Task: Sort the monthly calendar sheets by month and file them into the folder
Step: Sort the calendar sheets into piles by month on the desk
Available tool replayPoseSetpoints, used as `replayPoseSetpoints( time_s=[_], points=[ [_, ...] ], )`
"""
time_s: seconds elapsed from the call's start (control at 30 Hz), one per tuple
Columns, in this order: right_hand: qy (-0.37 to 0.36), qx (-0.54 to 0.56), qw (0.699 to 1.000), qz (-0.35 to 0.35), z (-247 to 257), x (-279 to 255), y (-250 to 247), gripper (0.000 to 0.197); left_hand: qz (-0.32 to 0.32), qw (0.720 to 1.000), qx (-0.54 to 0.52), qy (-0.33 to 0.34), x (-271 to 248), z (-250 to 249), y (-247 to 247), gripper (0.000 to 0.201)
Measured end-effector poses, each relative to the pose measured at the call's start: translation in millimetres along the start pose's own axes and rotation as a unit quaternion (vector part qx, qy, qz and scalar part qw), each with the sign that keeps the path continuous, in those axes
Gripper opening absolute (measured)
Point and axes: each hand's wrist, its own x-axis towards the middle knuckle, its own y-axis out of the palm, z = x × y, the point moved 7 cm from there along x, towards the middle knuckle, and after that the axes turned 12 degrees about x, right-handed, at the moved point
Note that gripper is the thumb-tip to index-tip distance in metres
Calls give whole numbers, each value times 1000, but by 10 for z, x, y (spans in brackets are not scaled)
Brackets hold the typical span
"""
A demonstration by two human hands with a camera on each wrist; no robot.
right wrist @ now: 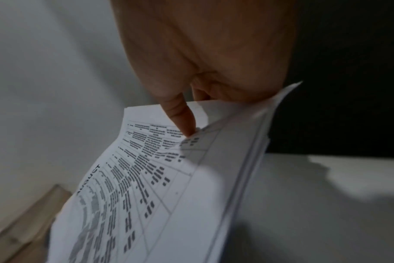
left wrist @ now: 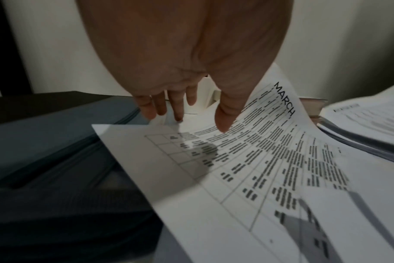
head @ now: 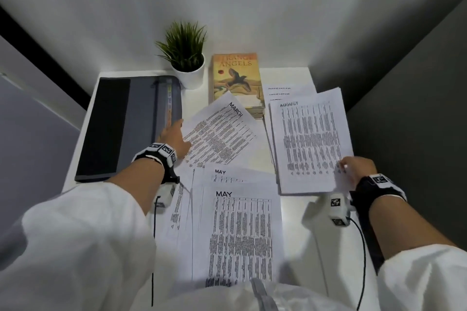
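The white tabletop (head: 298, 222) is walled at the back and on both sides, its bare strip lying at the right front corner; the grey folder (head: 141, 121) lies closed along the left edge. The left hand (head: 173, 135) pinches the tilted MARCH sheet (head: 219, 131) at its left edge, thumb on top, fingers beneath in the left wrist view; the right hand (head: 357, 168) grips the AUGUST stack (head: 309, 141) at its lower right corner, several sheet edges showing only in the right wrist view; two MAY sheets (head: 240, 230) overlap at the front; a book (head: 237, 78) and potted plant (head: 185, 58) stand behind.
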Motion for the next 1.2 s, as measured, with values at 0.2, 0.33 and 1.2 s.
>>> replayPoseSetpoints(
  time_s=[0.2, 0.33, 1.2],
  points=[
    [34, -50, 998, -22, -72, 123, -47, 16, -21, 998, 54, -22, 57, 50, 54, 61],
    [25, -71, 997, -27, -2, 104, 17, 13, -86, 996, 28, 2, -36, -12, -111, 34],
    [-377, -158, 907, 99, 1146, -1908, 1342, 79, 27, 958, -279, 53, -1976, -294, 262, 18]
  ],
)
